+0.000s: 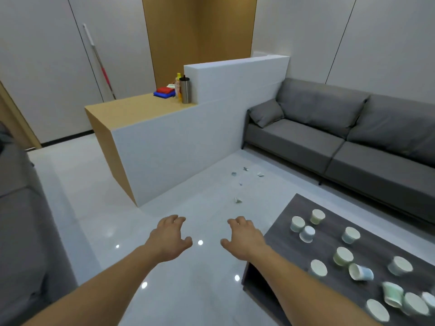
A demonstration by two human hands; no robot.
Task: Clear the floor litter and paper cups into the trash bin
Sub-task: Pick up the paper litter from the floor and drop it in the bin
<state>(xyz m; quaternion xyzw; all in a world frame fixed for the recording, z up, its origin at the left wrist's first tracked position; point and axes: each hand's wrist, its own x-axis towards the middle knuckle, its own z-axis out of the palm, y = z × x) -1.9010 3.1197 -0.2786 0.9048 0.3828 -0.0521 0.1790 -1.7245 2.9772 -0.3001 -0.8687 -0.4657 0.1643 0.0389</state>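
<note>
Several small scraps of litter (pixel 238 200) lie on the glossy white floor ahead of me, more of them farther off near the counter's foot (pixel 246 169). Several pastel paper cups (pixel 343 256) stand or lie tipped on the dark low table (pixel 294 222) at my right. My left hand (pixel 170 238) and my right hand (pixel 242 238) are stretched out side by side above the floor, palms down, fingers loosely spread, holding nothing. No trash bin is in view.
A white and wood counter (pixel 164 147) stands ahead with a steel tumbler (pixel 185 90), bottles and folded cloths on it. A grey sofa (pixel 341 137) runs along the right wall. Another grey seat (pixel 18 220) is at my left. A mop handle (pixel 98 60) leans on the far wall.
</note>
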